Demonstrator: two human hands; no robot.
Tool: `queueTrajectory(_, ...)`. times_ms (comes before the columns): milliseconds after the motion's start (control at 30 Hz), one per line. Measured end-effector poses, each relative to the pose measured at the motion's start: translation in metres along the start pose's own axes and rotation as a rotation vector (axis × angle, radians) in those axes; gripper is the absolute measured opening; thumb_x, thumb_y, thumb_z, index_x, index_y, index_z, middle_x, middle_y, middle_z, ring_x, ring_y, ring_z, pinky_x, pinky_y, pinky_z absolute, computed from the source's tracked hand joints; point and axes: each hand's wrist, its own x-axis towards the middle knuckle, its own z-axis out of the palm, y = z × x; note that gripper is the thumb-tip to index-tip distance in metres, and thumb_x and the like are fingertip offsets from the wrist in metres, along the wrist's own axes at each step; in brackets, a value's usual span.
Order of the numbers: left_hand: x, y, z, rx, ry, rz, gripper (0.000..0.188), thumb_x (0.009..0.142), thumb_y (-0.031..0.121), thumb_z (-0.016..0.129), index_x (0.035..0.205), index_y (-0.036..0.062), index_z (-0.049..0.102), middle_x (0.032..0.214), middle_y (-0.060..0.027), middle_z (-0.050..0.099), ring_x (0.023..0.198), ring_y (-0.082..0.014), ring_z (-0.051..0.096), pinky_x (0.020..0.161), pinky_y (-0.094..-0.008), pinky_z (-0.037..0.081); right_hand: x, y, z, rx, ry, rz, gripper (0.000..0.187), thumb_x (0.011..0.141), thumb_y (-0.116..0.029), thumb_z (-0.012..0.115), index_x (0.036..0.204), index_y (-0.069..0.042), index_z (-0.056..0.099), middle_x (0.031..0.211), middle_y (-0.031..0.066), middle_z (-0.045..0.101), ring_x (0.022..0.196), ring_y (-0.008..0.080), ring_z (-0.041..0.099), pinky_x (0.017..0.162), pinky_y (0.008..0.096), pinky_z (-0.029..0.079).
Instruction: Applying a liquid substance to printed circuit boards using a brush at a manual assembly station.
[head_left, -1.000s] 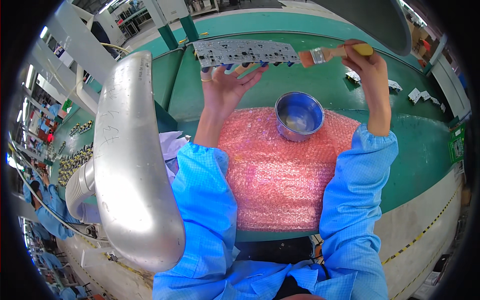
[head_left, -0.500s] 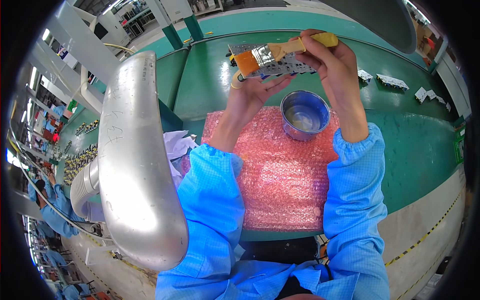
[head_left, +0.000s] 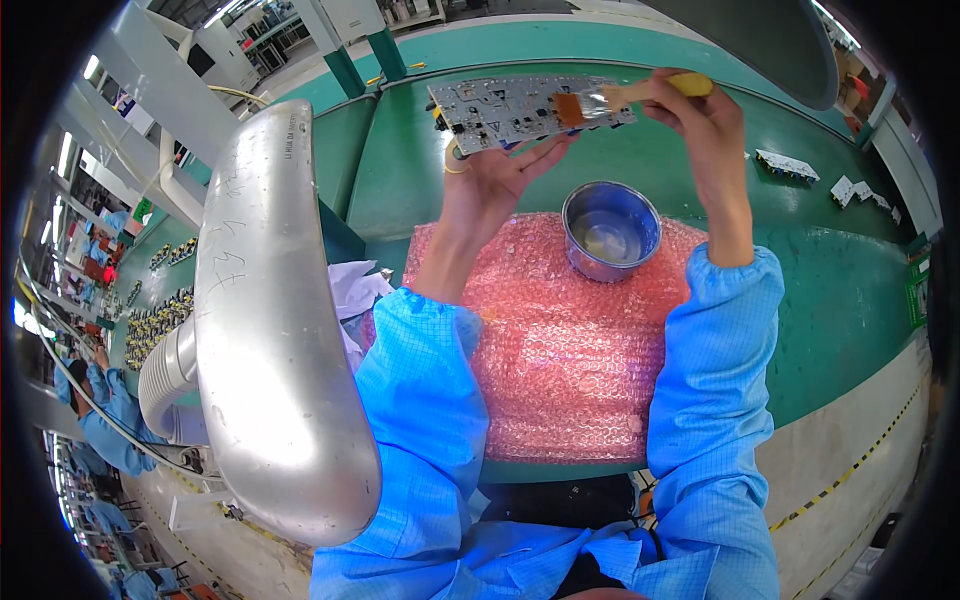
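Observation:
My left hand grips a circuit board by its left end and underside, holding it up above the far part of the bench. In my right hand is a paintbrush with a pale wooden handle, yellow at its end. Its orange-brown bristles lie against the right part of the board's light grey face. Below the board stands a metal bowl with some clear liquid in it. The bowl rests on a sheet of pink bubble wrap.
A large silver fume hood with a ribbed hose rises at my left. Crumpled white paper lies beside the wrap. Several small boards sit at the far right of the green bench. A co-worker in blue is at far left.
The paintbrush has moved right along the board, from its left end to its right part, with my right hand moving right too. The board now shows more of its face.

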Motion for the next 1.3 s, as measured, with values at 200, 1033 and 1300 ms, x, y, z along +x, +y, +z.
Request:
queueTrajectory(200, -0.003, 0.007, -0.001, 0.022, 0.027, -0.006, 0.083, 0.09, 0.06, 0.05, 0.146, 0.003, 0.027, 0.144, -0.0242, 0.04, 0.126, -0.0484, 0.046, 0.112, -0.0524, 0.037, 0.006, -0.003, -0.02, -0.111, 0.096, -0.059, 0.023, 0.09, -0.01, 0.067, 0.108, 0.004, 0.065, 0.101, 0.0107, 0.067, 0.088, 0.0164, 0.066, 0.081, 0.0271, 0.056)
queueTrajectory(1033, -0.001, -0.003, 0.003, -0.118, 0.028, -0.079, 0.073, 0.096, 0.055, 0.037, 0.147, 0.0039, 0.026, 0.145, -0.0273, 0.037, 0.126, -0.0542, 0.042, 0.108, -0.0532, 0.04, -0.001, -0.012, -0.014, 0.12, 0.154, -0.035, 0.026, 0.09, -0.011, 0.067, 0.111, 0.004, 0.065, 0.103, 0.0093, 0.065, 0.091, 0.0159, 0.065, 0.082, 0.0268, 0.056)
queueTrajectory(1300, -0.002, -0.013, 0.022, 0.01, 0.016, -0.117, 0.07, 0.098, 0.054, 0.037, 0.144, 0.001, 0.031, 0.14, -0.0225, 0.047, 0.121, -0.0452, 0.053, 0.108, -0.0486, 0.042, -0.02, -0.024, 0.036, 0.396, -0.116, 0.045, 0.029, 0.091, -0.013, 0.066, 0.115, 0.003, 0.062, 0.111, 0.0096, 0.064, 0.095, 0.0173, 0.066, 0.085, 0.0286, 0.056)
